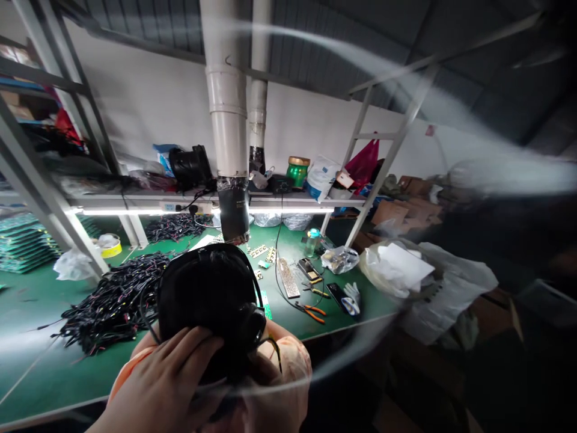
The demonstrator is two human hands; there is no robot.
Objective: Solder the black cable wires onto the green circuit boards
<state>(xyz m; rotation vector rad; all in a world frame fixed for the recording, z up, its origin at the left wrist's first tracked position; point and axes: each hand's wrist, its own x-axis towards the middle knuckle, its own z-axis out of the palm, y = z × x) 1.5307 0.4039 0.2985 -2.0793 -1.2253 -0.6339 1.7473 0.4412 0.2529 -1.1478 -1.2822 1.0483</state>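
Closely, hands (169,364) at a person's head (205,304), heaped cables (121,300) beyond

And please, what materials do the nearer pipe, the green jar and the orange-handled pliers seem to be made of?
Nearer pipe: probably off-white plastic, satin; smooth wall, collar joint.
Green jar: glossy, perhaps glass or plastic; bright highlights leave it open.
Orange-handled pliers: handles likely plastic or rubber, from their even orange colour; the dark head is probably metal but shows small.

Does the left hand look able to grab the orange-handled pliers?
Probably not: the left hand lies against another person's head, and that head and shoulder seem to block the way to the orange-handled pliers.
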